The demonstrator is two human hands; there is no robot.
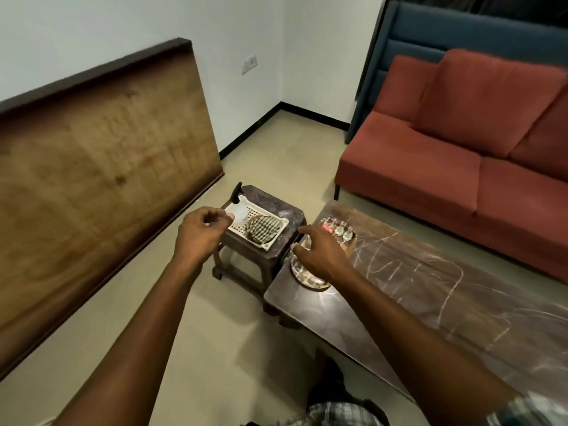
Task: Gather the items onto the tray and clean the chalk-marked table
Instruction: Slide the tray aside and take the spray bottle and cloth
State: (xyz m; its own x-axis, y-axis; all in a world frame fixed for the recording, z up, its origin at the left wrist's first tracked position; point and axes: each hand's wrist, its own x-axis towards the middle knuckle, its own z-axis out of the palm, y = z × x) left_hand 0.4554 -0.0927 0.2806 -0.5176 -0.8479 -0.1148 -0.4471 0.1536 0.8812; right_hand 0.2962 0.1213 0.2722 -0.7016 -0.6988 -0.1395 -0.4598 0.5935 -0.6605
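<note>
A white perforated tray [278, 226] rests on a small dark stool [276, 207] and holds a checked cloth [262, 230] and a pale round object [240, 214]. My left hand [204, 233] hovers at the tray's near-left corner, fingers curled with nothing visible in them. My right hand [319, 252] is spread over a clear glass dish [307, 276] at the near end of the long dark table [430, 302], which carries white chalk scribbles [430, 272]. Small glasses [342, 232] and a red item [327, 229] stand just beyond that hand.
A red sofa [461, 142] runs along the far side of the table. A large wooden board [92, 186] leans against the wall on the left. Beige floor lies between board, stool and table. A black handled tool [237, 193] stands at the tray's far corner.
</note>
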